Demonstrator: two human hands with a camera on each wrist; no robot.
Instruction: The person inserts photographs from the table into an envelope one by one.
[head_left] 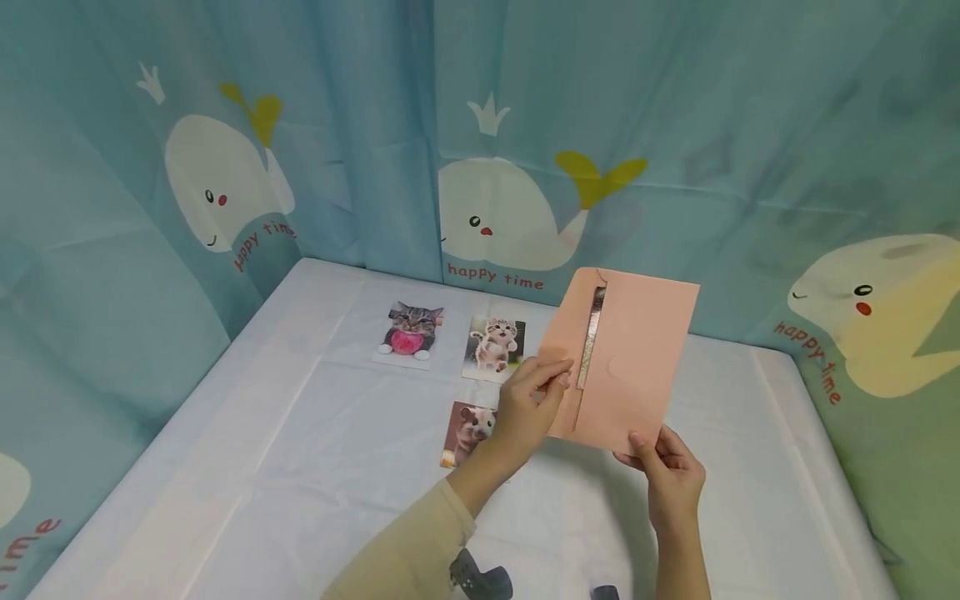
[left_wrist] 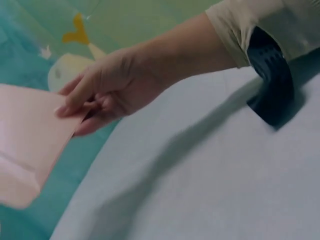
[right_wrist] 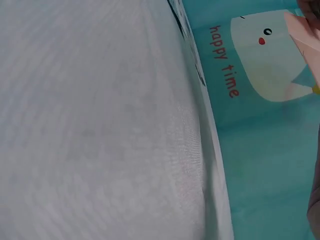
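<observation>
A teal curtain (head_left: 675,125) printed with white whales closes in a table under a white cloth (head_left: 300,467) — each whale carries the words "happy time" in red. On the cloth, from the left, lie three photo cards: a grey kitten hugging a pink heart (head_left: 408,332), a standing kitten (head_left: 495,347), and below them a piglet card (head_left: 465,432), partly hidden by the left hand. The left hand (head_left: 525,408) pinches the open flap edge of a pink envelope (head_left: 626,358), held upright above the table; the right hand (head_left: 667,475) grips its lower corner between thumb and fingers. A patterned edge shows in the envelope's slot — seemingly one card already inside. By that reading the filling is under way, with three cards left on the table. No writing is visible on the envelope.
</observation>
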